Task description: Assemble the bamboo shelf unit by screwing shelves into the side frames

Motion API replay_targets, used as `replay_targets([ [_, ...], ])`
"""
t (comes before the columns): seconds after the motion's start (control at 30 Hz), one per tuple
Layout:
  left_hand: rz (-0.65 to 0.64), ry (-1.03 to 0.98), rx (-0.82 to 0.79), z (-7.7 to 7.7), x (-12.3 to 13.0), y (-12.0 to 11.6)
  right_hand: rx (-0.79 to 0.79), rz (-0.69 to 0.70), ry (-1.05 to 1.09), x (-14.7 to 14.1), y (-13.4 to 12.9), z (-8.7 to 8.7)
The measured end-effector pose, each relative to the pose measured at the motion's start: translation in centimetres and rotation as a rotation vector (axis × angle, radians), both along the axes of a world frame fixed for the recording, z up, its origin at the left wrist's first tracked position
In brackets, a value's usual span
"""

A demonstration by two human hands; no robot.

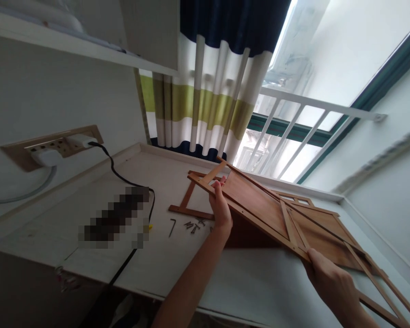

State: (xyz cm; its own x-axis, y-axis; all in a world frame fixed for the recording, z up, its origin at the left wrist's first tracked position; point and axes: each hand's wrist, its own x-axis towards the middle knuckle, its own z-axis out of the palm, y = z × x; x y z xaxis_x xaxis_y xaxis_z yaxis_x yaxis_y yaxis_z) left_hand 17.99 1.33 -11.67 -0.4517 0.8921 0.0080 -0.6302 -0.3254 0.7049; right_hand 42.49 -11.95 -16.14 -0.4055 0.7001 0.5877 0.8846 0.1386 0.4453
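Observation:
Both hands grip a brown wooden frame panel, tilted above the white desk. My left hand is closed round its near rail at the left end, the thumb on top and fingers partly behind the wood. Farther right, my right hand holds the same rail, its thumb along the edge and the other fingers hidden. Beneath the left end lies another wooden frame piece. An L-shaped hex key and several screws rest on the desk left of my left forearm.
More wooden panels lie on the desk at the right. A black cable runs from the wall socket across the desk, past a blurred-out patch. A striped curtain and white railing stand behind; a shelf overhangs the left.

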Motion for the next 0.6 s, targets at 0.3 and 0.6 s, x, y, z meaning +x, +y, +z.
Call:
replay_targets([
  [0.3,0.072,-0.063,0.286,4.8,1.2,2.1,0.07,-0.005,0.132,-0.8,0.4,2.9],
  [0.6,0.095,0.014,0.834,11.7,0.1,1.2,0.105,0.038,0.281,-2.4,0.7,5.3],
])
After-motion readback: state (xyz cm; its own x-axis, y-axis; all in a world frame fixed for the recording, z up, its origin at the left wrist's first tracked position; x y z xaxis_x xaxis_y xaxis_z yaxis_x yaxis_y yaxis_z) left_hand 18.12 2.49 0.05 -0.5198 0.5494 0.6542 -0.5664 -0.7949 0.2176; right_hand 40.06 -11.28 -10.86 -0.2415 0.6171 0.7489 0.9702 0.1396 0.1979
